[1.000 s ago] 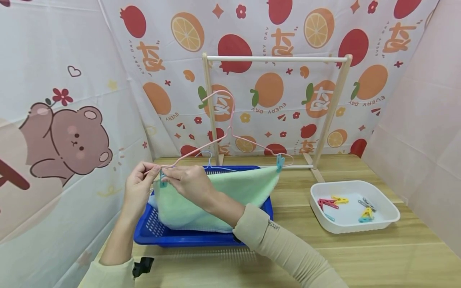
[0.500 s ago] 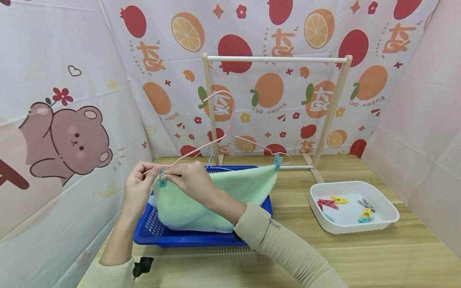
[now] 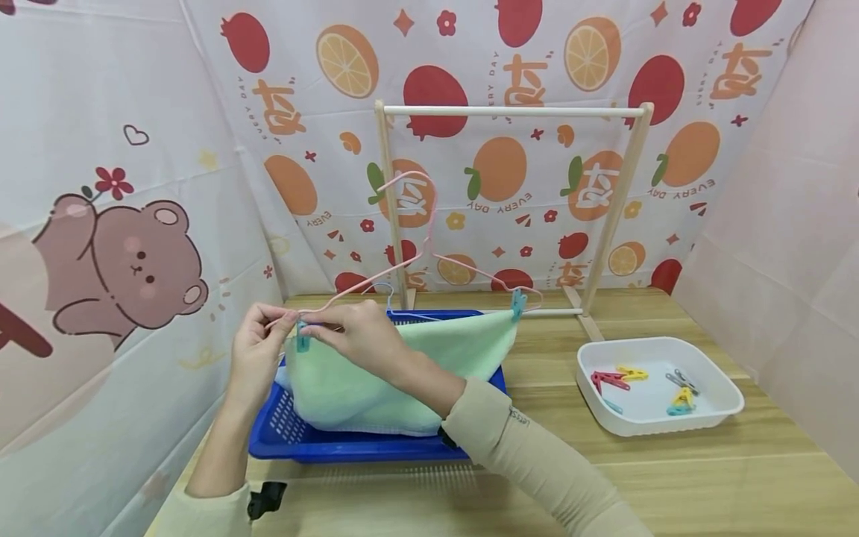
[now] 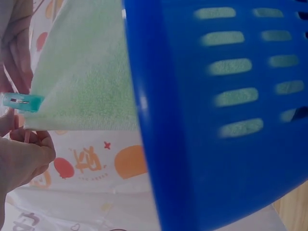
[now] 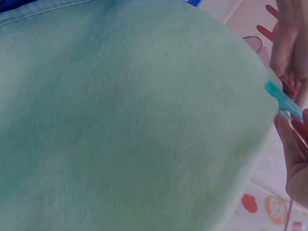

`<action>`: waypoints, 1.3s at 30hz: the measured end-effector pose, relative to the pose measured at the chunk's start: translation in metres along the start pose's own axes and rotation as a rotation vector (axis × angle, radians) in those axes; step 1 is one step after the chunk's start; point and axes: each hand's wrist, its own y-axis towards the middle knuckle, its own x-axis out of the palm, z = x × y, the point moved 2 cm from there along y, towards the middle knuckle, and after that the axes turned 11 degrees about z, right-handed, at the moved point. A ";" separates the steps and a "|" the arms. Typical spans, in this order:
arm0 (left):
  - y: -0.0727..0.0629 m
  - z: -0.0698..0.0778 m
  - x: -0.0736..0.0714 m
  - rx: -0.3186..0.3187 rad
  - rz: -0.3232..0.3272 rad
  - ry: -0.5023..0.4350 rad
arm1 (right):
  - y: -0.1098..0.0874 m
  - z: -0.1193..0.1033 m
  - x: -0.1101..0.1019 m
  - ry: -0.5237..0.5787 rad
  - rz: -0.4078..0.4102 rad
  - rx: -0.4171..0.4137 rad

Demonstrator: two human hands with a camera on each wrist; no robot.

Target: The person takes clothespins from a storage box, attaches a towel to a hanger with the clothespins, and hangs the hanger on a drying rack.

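A pale green towel (image 3: 416,373) hangs from a pink hanger (image 3: 463,261), its lower part inside the blue basket (image 3: 362,450). One teal clothespin (image 3: 519,304) clips the towel's right corner to the hanger. At the left corner sits a second teal clothespin (image 3: 303,339), also seen in the left wrist view (image 4: 21,102). My right hand (image 3: 362,335) pinches this left clothespin between thumb and fingers. With thumb and fingertips, my left hand (image 3: 258,343) grips the hanger's left end beside it. The right wrist view shows the clothespin (image 5: 286,101) at the towel's edge.
A white tray (image 3: 661,429) with several red, yellow, teal and grey clothespins stands on the right of the wooden table (image 3: 537,477). Behind the basket rises a wooden rack (image 3: 510,111). A light blue hanger (image 3: 391,294) pokes out of the basket.
The hanger's right end, with its clothespin, has shifted slightly left. Both hands have stayed at the left corner, the right one barely moving.
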 end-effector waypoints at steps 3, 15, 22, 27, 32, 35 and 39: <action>-0.001 -0.001 -0.002 -0.023 0.029 0.017 | -0.003 0.000 -0.014 0.051 0.041 -0.018; 0.000 -0.003 -0.004 -0.043 0.039 0.039 | -0.042 0.042 -0.136 0.064 0.402 0.197; 0.000 -0.003 -0.004 -0.046 0.030 0.043 | -0.095 0.106 -0.188 0.046 0.591 0.561; 0.000 -0.002 -0.007 -0.046 0.041 0.058 | -0.123 0.141 -0.195 0.065 0.588 0.732; 0.001 -0.001 -0.007 -0.038 0.008 0.068 | -0.137 0.153 -0.186 0.163 0.461 0.837; 0.002 -0.001 -0.007 -0.037 -0.013 0.070 | -0.142 0.156 -0.180 0.232 0.448 0.848; 0.001 -0.001 -0.009 -0.040 -0.006 0.078 | -0.143 0.157 -0.175 0.321 0.509 0.824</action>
